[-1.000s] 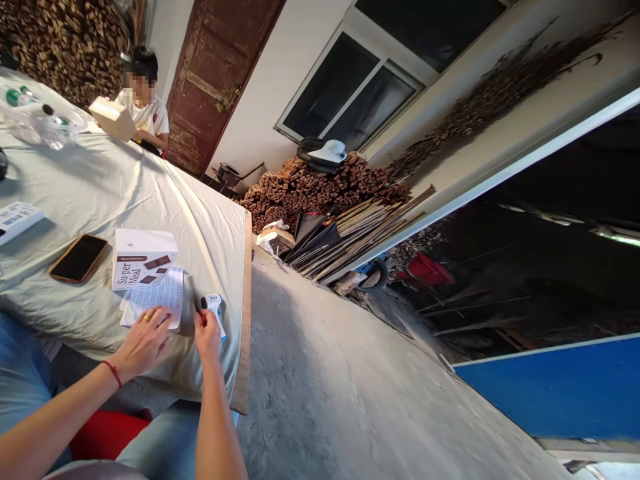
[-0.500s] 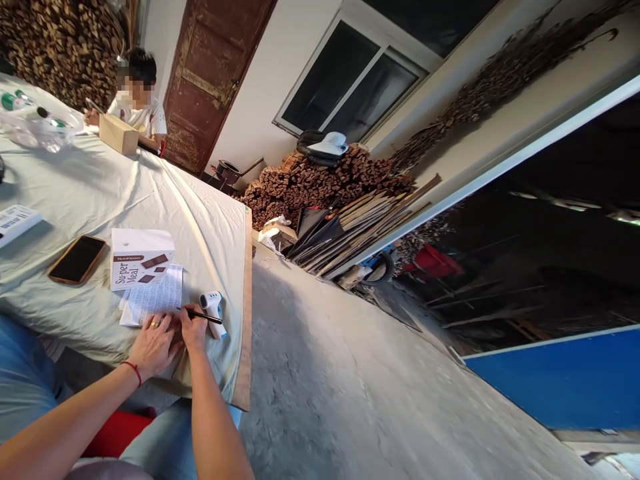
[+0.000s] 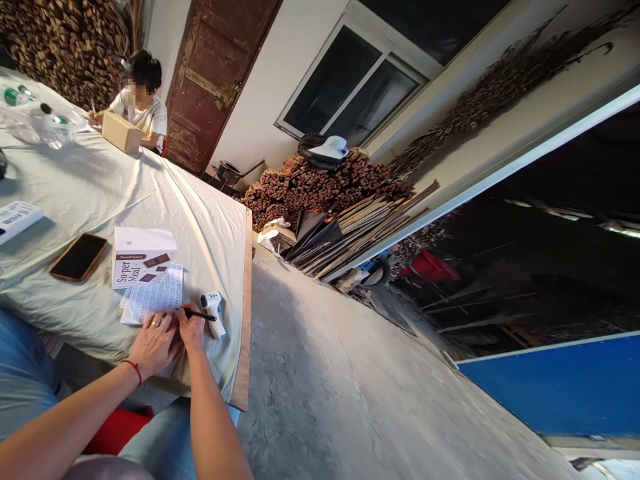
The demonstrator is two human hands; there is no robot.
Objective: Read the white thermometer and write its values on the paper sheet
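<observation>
My right hand (image 3: 191, 329) is closed around a black pen (image 3: 202, 315) at the lower right corner of a handwritten sheet of paper (image 3: 159, 299). Beside it my left hand (image 3: 154, 345), with a ring and a red wrist cord, lies flat with fingers stretched over the paper's lower edge. A white box printed "Super Meal" (image 3: 145, 259) stands at the top of the sheet. Just right of the pen lies a white and blue infrared thermometer (image 3: 214, 313). The pen tip is too small to make out.
A phone (image 3: 79, 257) and a white box (image 3: 19, 220) lie to the left on the cloth-covered table (image 3: 80, 190). Across it, a person (image 3: 145, 100) sits behind a cardboard box (image 3: 121, 133), near plastic bottles (image 3: 43, 120). The table's edge (image 3: 245, 320) runs along my right.
My right hand has shifted slightly left, and the pen with it. My left hand stays flat on the paper. The person across the table has lowered their head.
</observation>
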